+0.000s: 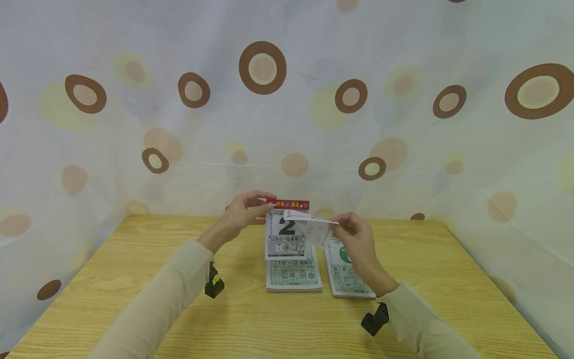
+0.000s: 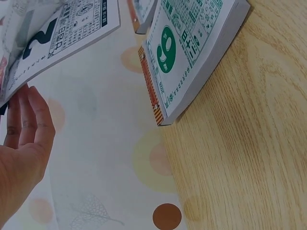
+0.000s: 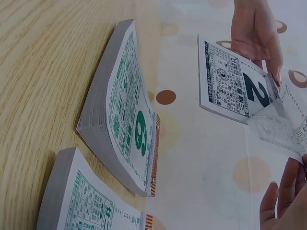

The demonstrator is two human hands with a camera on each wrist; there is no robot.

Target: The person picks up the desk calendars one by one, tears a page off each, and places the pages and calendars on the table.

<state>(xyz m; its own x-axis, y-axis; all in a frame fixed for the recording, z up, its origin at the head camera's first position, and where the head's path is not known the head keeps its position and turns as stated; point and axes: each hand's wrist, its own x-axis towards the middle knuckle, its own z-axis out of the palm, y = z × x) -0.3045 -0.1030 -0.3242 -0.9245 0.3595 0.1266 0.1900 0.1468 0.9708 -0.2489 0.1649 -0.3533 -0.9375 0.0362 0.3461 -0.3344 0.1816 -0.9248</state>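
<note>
My left hand (image 1: 242, 215) grips the top edge of a tear-off calendar (image 1: 286, 248) by its red header strip (image 1: 292, 205), holding it raised above the table. A black "2" shows on its front sheet. To its right, my right hand (image 1: 358, 242) pinches a thin calendar page (image 1: 317, 230), which is lifted and folded over toward the right. In the right wrist view the page (image 3: 276, 129) looks crumpled and its upper end lies close to the header; whether it is still attached cannot be told.
Two thick calendar pads with green print lie on the wooden table (image 1: 233, 319): one pad (image 1: 293, 276) below the raised calendar, another pad (image 1: 350, 283) partly behind my right hand. A patterned curtain (image 1: 296, 124) hangs behind the table's far edge.
</note>
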